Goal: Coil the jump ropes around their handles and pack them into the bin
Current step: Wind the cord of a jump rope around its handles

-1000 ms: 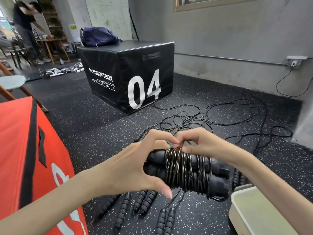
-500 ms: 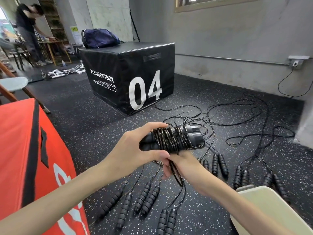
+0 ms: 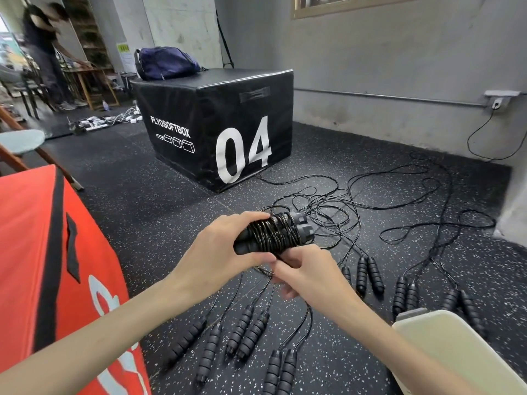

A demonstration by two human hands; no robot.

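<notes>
Head view: your left hand [image 3: 216, 252] clasped the coiled rope bundle [image 3: 273, 235], its long axis running up-right; your right hand [image 3: 308, 276] pinched beneath it. The bin [image 3: 445, 334] lay lower right, nearer your right hand.

right hand [image 3: 310, 276] dropped beneath coiled rope bundle [image 3: 273, 236], bundle raised
</notes>
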